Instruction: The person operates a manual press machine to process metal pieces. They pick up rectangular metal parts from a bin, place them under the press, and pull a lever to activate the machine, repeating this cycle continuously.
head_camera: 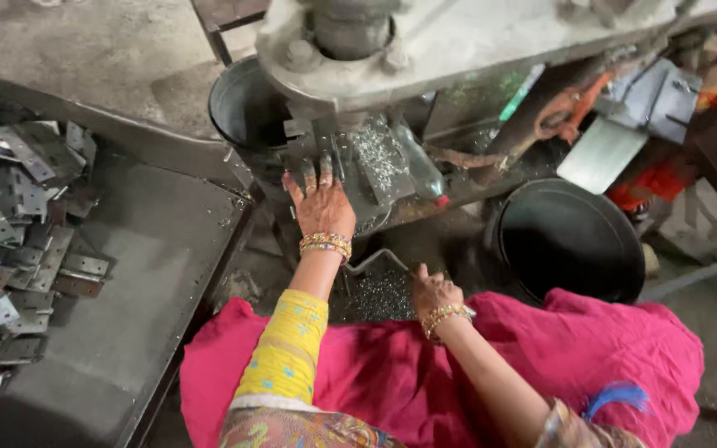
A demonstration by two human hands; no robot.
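Note:
My left hand (319, 203) reaches forward to the bed of a grey press machine (458, 41), and its spread fingers lie on a small grey metal piece (313, 158) under the ram. My right hand (431, 290) rests low by my lap, fingers curled at the edge of a small metal tray of tiny dark bits (379, 292). Whether it holds any of them is hidden. Both wrists wear beaded bangles, the left arm has a yellow sleeve, and pink cloth (591, 348) covers my lap.
Several flat grey hinge plates (10, 241) lie heaped on a dark metal table (151, 282) at left. A black bucket (246, 108) stands behind the press, with a black round pan (570, 236) at right. On the press bed are a plastic bottle (421, 170) and shiny small parts (375, 153).

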